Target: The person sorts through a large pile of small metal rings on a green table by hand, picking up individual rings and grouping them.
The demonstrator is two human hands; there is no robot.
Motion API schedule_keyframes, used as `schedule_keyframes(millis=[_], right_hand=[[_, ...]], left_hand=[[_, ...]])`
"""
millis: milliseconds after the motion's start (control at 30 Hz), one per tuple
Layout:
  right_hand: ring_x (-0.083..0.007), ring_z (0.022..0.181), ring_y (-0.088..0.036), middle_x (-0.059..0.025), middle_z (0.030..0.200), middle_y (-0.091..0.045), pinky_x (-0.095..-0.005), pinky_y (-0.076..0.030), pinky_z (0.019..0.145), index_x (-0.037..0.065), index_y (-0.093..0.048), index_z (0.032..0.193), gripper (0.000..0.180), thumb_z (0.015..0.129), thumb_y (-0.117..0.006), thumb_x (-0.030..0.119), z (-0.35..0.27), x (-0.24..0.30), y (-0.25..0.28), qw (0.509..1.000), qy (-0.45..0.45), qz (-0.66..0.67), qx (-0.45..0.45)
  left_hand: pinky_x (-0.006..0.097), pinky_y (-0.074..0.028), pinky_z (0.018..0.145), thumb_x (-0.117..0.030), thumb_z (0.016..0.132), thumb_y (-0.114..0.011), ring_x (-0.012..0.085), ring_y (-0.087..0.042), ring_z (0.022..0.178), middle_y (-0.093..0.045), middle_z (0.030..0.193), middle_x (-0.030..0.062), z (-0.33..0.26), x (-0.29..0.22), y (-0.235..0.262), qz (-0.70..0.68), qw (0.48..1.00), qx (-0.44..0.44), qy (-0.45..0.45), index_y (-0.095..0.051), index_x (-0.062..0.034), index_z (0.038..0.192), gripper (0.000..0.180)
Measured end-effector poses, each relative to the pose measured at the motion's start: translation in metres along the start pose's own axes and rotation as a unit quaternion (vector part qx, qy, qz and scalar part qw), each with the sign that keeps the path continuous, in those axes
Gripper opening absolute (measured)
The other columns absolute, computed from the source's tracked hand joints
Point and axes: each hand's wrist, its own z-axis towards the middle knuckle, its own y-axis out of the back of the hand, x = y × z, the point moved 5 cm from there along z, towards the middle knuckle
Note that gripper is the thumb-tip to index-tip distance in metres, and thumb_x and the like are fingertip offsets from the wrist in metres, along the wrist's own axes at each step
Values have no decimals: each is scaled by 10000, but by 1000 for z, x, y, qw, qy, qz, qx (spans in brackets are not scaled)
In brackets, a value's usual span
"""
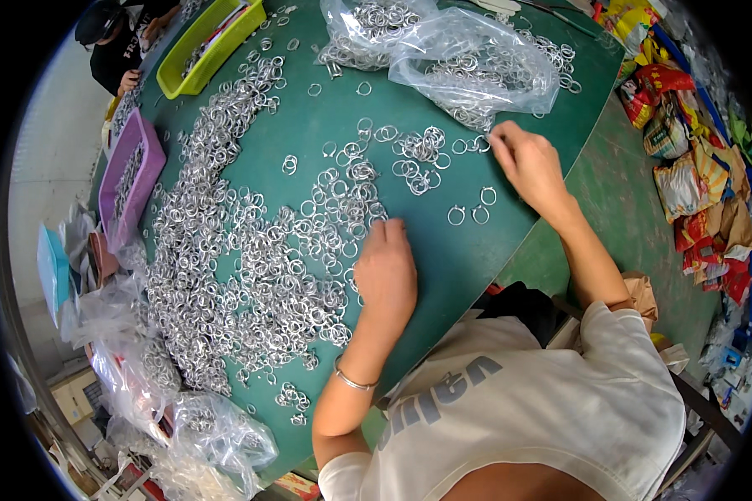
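Many small silver metal rings, each with a little raised bit, lie in a long loose heap (267,275) across the green table. My left hand (386,271), with a bangle on its wrist, rests at the heap's right edge. Its fingers are curled down against the rings, and the fingertips hide what they hold. Farther right, my right hand (530,167) pinches at the edge of a metal ring (481,144). Between my hands lie a small cluster of rings (422,146) and three separate rings, one of them a single ring (456,215) nearest me.
Clear plastic bags of rings (476,75) lie at the far side, and another plastic bag (226,434) at the near left. A yellow-green basket (209,50) and a purple basket (132,179) stand left. Another person (113,42) sits far left. Colourful sacks (685,184) line the right.
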Motion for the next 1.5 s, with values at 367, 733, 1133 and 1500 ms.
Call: schedule_keyframes(millis=[367, 733, 1133, 1500], right_hand=[[-303, 675, -589, -115, 760, -621, -395, -452, 544, 58, -581, 942, 159, 812, -577, 151, 2, 23, -21, 993, 116, -27, -15], [-81, 463, -378, -67, 714, -475, -188, -235, 332, 9, -516, 786, 234, 891, -507, 218, -6, 18, -24, 534, -214, 788, 221], [-317, 657, -584, -115, 726, -608, -400, -444, 542, 67, -624, 846, 107, 759, -622, 129, -5, 50, -32, 983, 156, 47, 84], [-310, 654, -597, -122, 673, -608, -408, -450, 559, 67, -605, 913, 163, 763, -615, 131, 3, 39, -16, 988, 57, 34, 143]], left_hand=[[381, -460, 531, -138, 835, -565, 305, -578, 661, -560, 811, 118, 15, 9, 9, 55, 998, -15, 20, -537, -77, 1072, 246], [392, -467, 552, -133, 804, -609, 327, -586, 658, -575, 849, 153, 27, 0, 8, -33, 998, -51, -34, -550, -49, 1086, 300], [389, -454, 536, -81, 788, -597, 315, -576, 607, -572, 800, 144, 29, 2, -1, -55, 998, -19, -25, -582, -18, 965, 189], [392, -455, 556, -9, 784, -545, 321, -583, 629, -583, 821, 160, 11, 13, 13, -63, 997, 38, 18, -582, -11, 912, 133]])
